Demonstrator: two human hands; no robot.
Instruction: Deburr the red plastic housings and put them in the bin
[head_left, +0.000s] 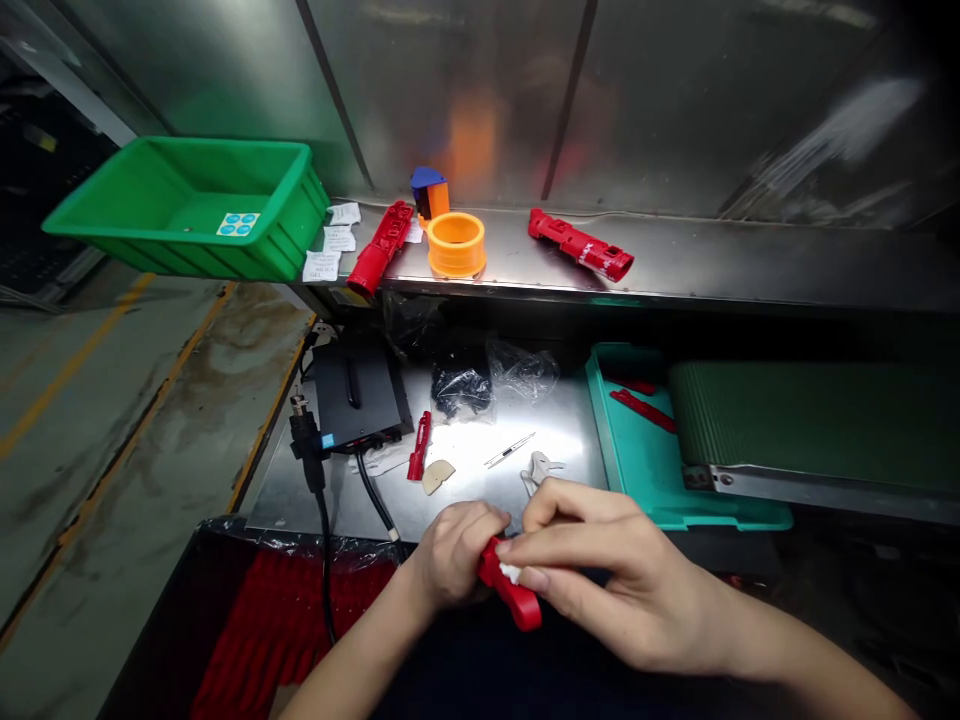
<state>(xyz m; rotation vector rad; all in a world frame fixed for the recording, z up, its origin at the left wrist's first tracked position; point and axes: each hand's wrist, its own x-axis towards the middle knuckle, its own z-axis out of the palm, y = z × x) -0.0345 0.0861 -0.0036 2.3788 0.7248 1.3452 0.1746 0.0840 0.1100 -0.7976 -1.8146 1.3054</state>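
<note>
Grip: left hand (461,552) closed around 1 red part (519,598); right hand (619,575) pinches 1 white wad (510,573) between thumb and fingertips, against that part.
Held part: between the 2 hands, at the bench's near edge, rounded end toward the person.
Bench (281,505): 1 short tube (420,446), red, just beside 1 tan half-disc (438,477); 1 slim tool (510,450); 1 white clip (541,466), near the right hand; 1 black box (358,392) with 1 black plug (306,445) beside it; at least 2 plastic bags (525,370).
Teal tray (616,470): 2 red strips (643,409) visible, beside 1 green belt (810,420).
Shelf (720,265): 2 red tubes (581,246), well apart; 1 orange ring (456,250); 1 blue-and-orange piece (430,194) behind it; 3 clearly visible sachets (322,266); 1 green bin (255,255), with 1 sheet of 4 blue stickers (238,223) inside.
Lower left: 1 dark crate (161,600) of red pieces (262,620), too blurred to count.
</note>
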